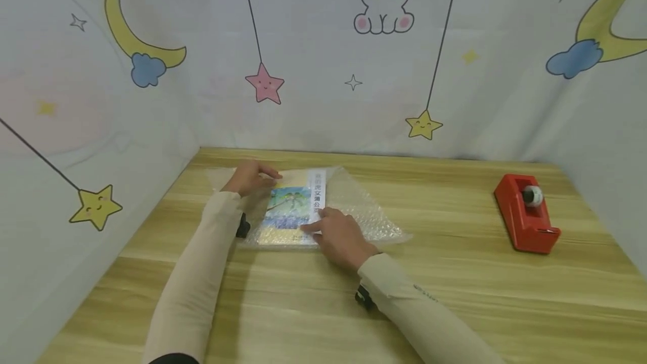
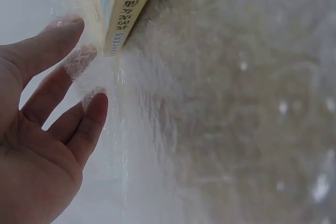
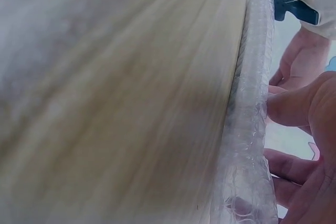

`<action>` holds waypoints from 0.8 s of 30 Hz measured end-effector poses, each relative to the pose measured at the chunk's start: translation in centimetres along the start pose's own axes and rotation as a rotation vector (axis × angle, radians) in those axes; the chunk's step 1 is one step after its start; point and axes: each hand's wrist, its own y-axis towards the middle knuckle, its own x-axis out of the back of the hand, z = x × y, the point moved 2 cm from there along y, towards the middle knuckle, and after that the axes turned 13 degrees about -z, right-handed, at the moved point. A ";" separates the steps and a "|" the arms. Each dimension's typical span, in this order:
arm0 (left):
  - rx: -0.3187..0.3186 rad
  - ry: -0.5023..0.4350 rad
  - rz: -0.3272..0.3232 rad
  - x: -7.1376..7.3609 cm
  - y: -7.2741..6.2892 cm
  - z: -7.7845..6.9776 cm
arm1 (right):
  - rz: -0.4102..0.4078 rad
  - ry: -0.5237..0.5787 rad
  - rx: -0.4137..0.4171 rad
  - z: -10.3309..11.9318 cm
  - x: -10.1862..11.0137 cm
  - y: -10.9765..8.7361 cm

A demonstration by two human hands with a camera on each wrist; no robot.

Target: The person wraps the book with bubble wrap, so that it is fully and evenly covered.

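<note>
A picture book (image 1: pixel 290 204) with a painted cover and Chinese characters down its spine lies face up on a sheet of bubble wrap (image 1: pixel 364 212). Its spine (image 2: pixel 126 11) shows clearly in the left wrist view. At the book's upper left, my left hand (image 1: pixel 251 177) touches the wrap, its fingers (image 2: pixel 94 114) fairly straight with clear film over some tips. My right hand (image 1: pixel 341 237) rests at the lower right of the book, index finger extended across the cover. In the right wrist view, its thumb (image 3: pixel 289 107) presses on the edge of the wrap.
A red tape dispenser (image 1: pixel 528 215) holding a roll of tape stands on the right of the wood-grain table (image 1: pixel 455 291). A white curtain (image 1: pixel 323 117) printed with stars, moons and a rabbit rises behind the table and along its sides.
</note>
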 end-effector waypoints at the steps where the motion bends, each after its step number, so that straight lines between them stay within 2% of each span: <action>1: -0.001 -0.001 0.001 -0.1 -0.1 0.1 | 0.005 0.000 -0.002 0.0 -0.1 0.0; 6: 0.017 -0.009 0.006 -0.6 -0.6 0.6 | 0.018 0.016 -0.010 0.2 -0.4 -0.3; 10: 0.007 -0.005 0.017 -0.8 -0.9 0.7 | 0.008 0.019 -0.001 0.2 -0.5 -0.2; 19: -0.033 0.022 0.026 -0.8 -0.7 0.0 | -0.024 0.044 -0.010 -0.2 0.2 0.8; 24: -0.031 0.016 0.031 -0.4 -0.9 -0.2 | 0.012 0.100 -0.040 -0.5 0.2 1.4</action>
